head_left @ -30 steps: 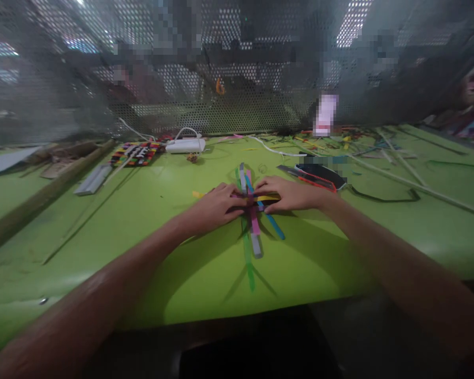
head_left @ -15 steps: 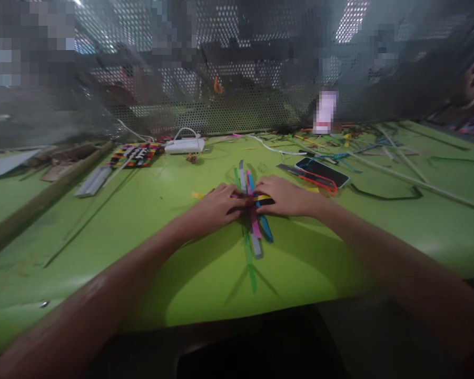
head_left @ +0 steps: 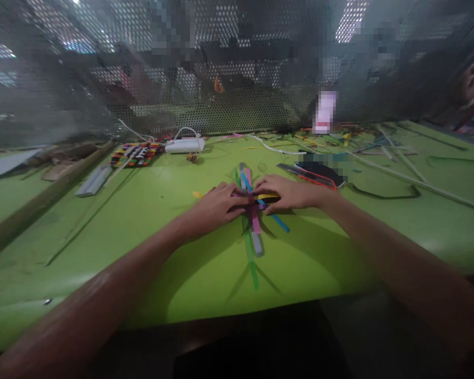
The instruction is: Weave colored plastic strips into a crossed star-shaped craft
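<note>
Several coloured strips cross each other on the green tabletop in front of me. A pink strip (head_left: pixel 255 222), a grey strip (head_left: pixel 257 245) and a green strip (head_left: pixel 249 250) run away from me. Slanting across them is a blue strip (head_left: pixel 280 223). A yellow strip (head_left: pixel 267 197) lies crosswise between my hands. My left hand (head_left: pixel 219 204) is closed on the strips at the left of the crossing, its fingertips pressing there. At the right, my right hand (head_left: pixel 281 191) pinches the yellow strip's side with thumb and fingers. The exact grip under the fingertips is hidden.
A red-edged cutter knife (head_left: pixel 314 178) lies by a dark phone (head_left: pixel 326 167), partly blurred. At the back are a white power strip (head_left: pixel 185 145) and a woven colourful piece (head_left: pixel 134 154). A bamboo pole (head_left: pixel 43 202) lies left; thin sticks (head_left: pixel 418 181) lie right.
The blue strip has swung to a steeper slant, its near end moving right. My right hand has shifted slightly up, and the yellow strip bows more. My left hand stays nearly in place.
</note>
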A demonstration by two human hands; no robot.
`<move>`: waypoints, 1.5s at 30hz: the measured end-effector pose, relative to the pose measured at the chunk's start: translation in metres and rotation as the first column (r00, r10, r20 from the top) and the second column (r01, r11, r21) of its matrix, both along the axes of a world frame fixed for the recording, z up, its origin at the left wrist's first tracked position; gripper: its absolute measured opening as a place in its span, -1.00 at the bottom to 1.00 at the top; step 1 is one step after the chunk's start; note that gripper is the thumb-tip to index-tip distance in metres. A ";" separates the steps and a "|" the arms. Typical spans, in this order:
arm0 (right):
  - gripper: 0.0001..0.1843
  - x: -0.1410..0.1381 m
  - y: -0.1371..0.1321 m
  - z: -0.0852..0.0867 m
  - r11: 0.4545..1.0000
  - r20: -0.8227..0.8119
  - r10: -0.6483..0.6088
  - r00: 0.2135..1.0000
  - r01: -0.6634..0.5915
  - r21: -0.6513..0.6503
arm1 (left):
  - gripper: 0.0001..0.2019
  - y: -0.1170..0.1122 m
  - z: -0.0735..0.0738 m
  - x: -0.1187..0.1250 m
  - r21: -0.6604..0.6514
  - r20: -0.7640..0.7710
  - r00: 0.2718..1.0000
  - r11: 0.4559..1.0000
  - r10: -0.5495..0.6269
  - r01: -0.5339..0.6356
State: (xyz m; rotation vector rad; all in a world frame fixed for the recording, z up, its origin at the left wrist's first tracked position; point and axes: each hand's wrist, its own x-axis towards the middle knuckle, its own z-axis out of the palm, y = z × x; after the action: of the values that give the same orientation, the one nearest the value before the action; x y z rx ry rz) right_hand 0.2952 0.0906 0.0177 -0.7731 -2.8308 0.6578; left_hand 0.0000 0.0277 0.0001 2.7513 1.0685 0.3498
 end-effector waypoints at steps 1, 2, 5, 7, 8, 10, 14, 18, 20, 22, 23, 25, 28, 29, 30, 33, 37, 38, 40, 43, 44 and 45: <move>-0.36 -0.002 0.001 -0.002 1.000 -0.003 -0.014 1.000 0.014 0.001 | -0.58 0.000 0.000 0.000 -0.008 0.001 1.000 1.000 0.000 0.000; -0.36 -0.003 0.001 -0.005 0.999 -0.002 -0.035 0.999 0.035 0.007 | -0.58 0.000 0.000 0.000 -0.013 0.001 1.000 1.000 0.002 -0.002; -0.35 -0.011 0.000 -0.011 0.989 0.003 -0.132 0.991 0.131 0.074 | -0.59 0.001 0.000 -0.001 -0.013 -0.010 1.000 1.000 0.008 -0.008; -0.32 -0.017 -0.002 -0.014 0.977 0.013 -0.175 0.984 0.172 0.126 | -0.58 0.001 0.001 0.000 -0.010 -0.018 1.000 1.000 0.009 -0.009; -0.30 -0.019 -0.004 -0.014 0.974 0.019 -0.182 0.983 0.177 0.143 | -0.58 0.000 0.001 0.000 -0.011 -0.019 1.000 1.000 0.007 -0.007; -0.28 -0.022 -0.005 -0.014 0.973 0.022 -0.173 0.985 0.167 0.161 | -0.58 0.000 0.002 0.000 -0.015 -0.015 1.000 1.000 0.003 -0.003; -0.32 -0.017 -0.002 -0.011 0.980 -0.008 -0.128 0.992 0.128 0.151 | -0.56 0.000 0.002 0.001 -0.010 -0.009 1.000 1.000 0.012 -0.012; -0.52 -0.004 0.000 -0.004 0.997 -0.015 -0.027 1.000 0.028 0.078 | -0.56 0.001 0.000 0.001 -0.006 -0.017 1.000 1.000 0.013 -0.013; -0.52 -0.001 0.000 -0.002 0.997 0.000 -0.008 1.000 0.008 0.071 | -0.56 0.000 -0.001 0.002 -0.001 -0.018 1.000 1.000 0.020 -0.020; -0.50 0.000 0.000 -0.002 0.996 0.013 -0.028 1.000 0.027 0.080 | -0.56 -0.001 -0.001 0.002 0.007 -0.022 0.999 0.999 0.035 -0.035; -0.49 0.000 0.000 -0.002 0.996 0.016 -0.041 0.999 0.039 0.083 | -0.56 -0.002 -0.001 0.002 0.008 -0.028 0.999 0.999 0.041 -0.041; -0.46 -0.003 0.000 -0.004 0.995 0.016 -0.059 0.998 0.057 0.086 | -0.57 -0.003 0.001 0.003 0.001 -0.047 0.998 0.999 0.041 -0.041; -0.42 -0.006 0.000 -0.006 0.993 0.024 -0.080 0.996 0.078 0.093 | -0.57 -0.004 0.003 0.004 -0.012 -0.072 0.997 1.000 0.020 -0.021; -0.42 -0.007 -0.001 -0.006 0.991 0.028 -0.089 0.996 0.085 0.103 | -0.57 -0.004 0.003 0.004 -0.011 -0.073 0.997 1.000 0.017 -0.017; -0.42 -0.008 -0.001 -0.006 0.989 0.031 -0.096 0.995 0.092 0.117 | -0.57 -0.004 0.004 0.004 -0.006 -0.070 0.997 1.000 0.016 -0.016; -0.46 -0.009 -0.004 -0.007 0.982 0.028 -0.113 0.993 0.108 0.155 | -0.57 -0.004 0.003 0.004 0.005 -0.067 0.998 1.000 0.015 -0.015; -0.51 -0.010 -0.007 -0.008 0.981 0.000 -0.110 0.994 0.109 0.158 | -0.57 -0.004 0.002 0.003 0.006 -0.075 0.997 1.000 0.022 -0.022; -0.51 -0.010 -0.007 -0.008 0.981 -0.004 -0.112 0.994 0.112 0.157 | -0.55 -0.004 0.002 0.004 0.008 -0.073 0.997 0.999 0.032 -0.032; -0.51 -0.011 -0.007 -0.009 0.980 -0.001 -0.121 0.993 0.120 0.159 | -0.53 -0.003 0.002 0.004 0.010 -0.070 0.996 0.998 0.054 -0.054; -0.50 -0.012 -0.008 -0.009 0.978 0.019 -0.127 0.992 0.122 0.171 | -0.51 -0.002 0.003 0.004 -0.013 -0.068 0.995 0.998 0.066 -0.067; -0.49 -0.013 -0.009 -0.008 0.977 0.027 -0.127 0.992 0.120 0.176 | -0.50 -0.002 0.003 0.004 -0.023 -0.059 0.996 0.997 0.068 -0.070; -0.47 -0.014 -0.010 -0.007 0.976 0.035 -0.126 0.991 0.118 0.182 | -0.50 -0.001 0.003 0.003 -0.035 -0.042 0.997 0.997 0.068 -0.069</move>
State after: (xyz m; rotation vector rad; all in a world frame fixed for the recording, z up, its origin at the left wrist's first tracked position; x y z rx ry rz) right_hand 0.2817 0.0807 0.0107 -0.9316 -2.8059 0.3653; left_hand 0.0030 0.0268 0.0031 2.7057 1.1700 0.2810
